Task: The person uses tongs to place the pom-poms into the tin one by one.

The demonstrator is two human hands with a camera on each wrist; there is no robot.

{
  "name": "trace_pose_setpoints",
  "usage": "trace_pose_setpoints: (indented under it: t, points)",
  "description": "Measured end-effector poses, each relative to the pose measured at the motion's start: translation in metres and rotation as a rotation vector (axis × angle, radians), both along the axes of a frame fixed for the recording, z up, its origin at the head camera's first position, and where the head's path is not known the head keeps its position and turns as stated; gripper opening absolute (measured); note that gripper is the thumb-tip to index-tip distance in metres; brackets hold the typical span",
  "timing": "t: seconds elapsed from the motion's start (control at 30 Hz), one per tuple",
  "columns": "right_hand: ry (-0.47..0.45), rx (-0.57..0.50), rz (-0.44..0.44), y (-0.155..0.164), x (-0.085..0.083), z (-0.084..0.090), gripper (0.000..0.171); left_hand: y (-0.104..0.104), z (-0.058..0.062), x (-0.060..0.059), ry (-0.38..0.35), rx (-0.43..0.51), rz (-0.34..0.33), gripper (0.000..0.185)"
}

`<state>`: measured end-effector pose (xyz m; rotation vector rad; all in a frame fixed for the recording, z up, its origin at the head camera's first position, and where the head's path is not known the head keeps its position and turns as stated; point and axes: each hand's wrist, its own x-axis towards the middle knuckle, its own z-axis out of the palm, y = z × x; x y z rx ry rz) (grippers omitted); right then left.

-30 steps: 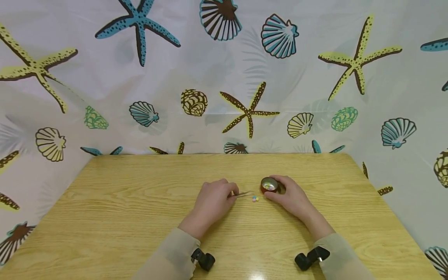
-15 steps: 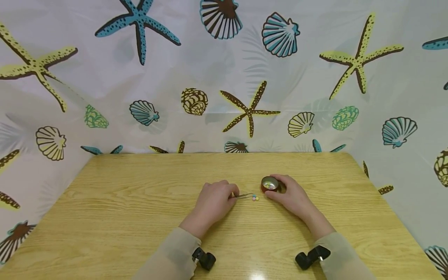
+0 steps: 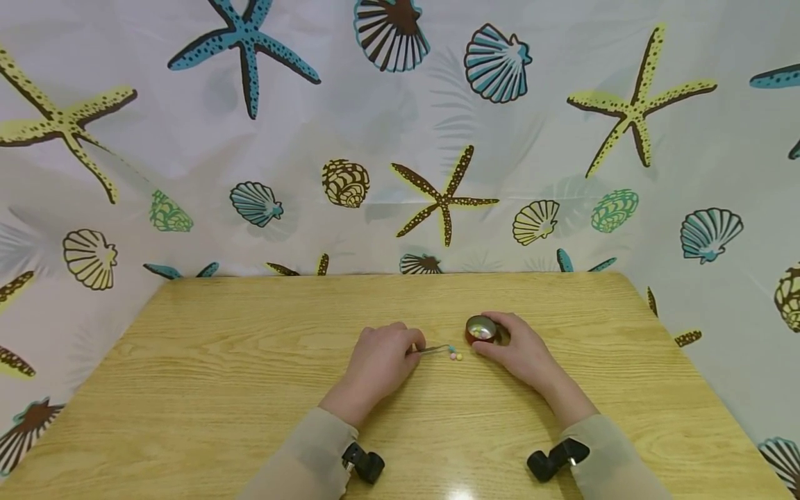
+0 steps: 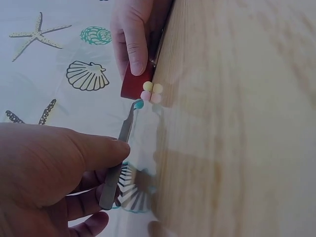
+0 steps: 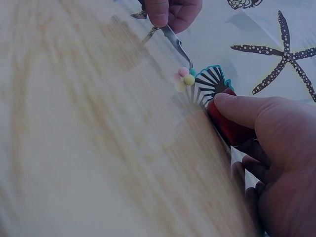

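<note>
My left hand (image 3: pixel 382 361) pinches steel tweezers (image 4: pixel 116 175) with bent tips between thumb and fingers. At the tips sits a small blue bead (image 4: pixel 138 104), which the tweezers grip. Close beside it on the table lie a pink bead (image 5: pixel 183 71) and a yellow bead (image 5: pixel 189 80). My right hand (image 3: pixel 523 351) holds a small round red tin (image 5: pixel 229 121), thumb on the near side and fingers around the far side. The tin's open top shows in the head view, with several pale and coloured beads (image 3: pixel 480 333) inside.
A glossy wood-grain table (image 3: pixel 250 389) spreads beneath both hands and mirrors the beads in the wrist views. Behind it and along the sides hangs a white cloth (image 3: pixel 400 125) printed with starfish and shells. Each sleeve carries a black wrist camera (image 3: pixel 558 460).
The tweezers' tips have come down from above the beads and closed on the blue one. That bead has shifted slightly from the other two. My right hand and the tin have stayed put.
</note>
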<state>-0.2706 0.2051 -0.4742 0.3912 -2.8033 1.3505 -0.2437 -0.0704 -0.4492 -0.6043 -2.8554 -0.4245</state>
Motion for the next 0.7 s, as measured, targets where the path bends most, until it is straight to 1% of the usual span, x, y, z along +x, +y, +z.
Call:
trace_pose_setpoints:
  t: [0.47, 0.7]
  points:
    - [-0.007, -0.005, 0.002, 0.0001, 0.0012, -0.0008, 0.066, -0.0014, 0.0026, 0.0, 0.04, 0.033, 0.01, 0.01]
    - [-0.005, -0.015, 0.005, 0.0001, 0.0003, -0.0016, 0.067, 0.0006, 0.0089, -0.0018, 0.109, 0.071, 0.013, 0.01]
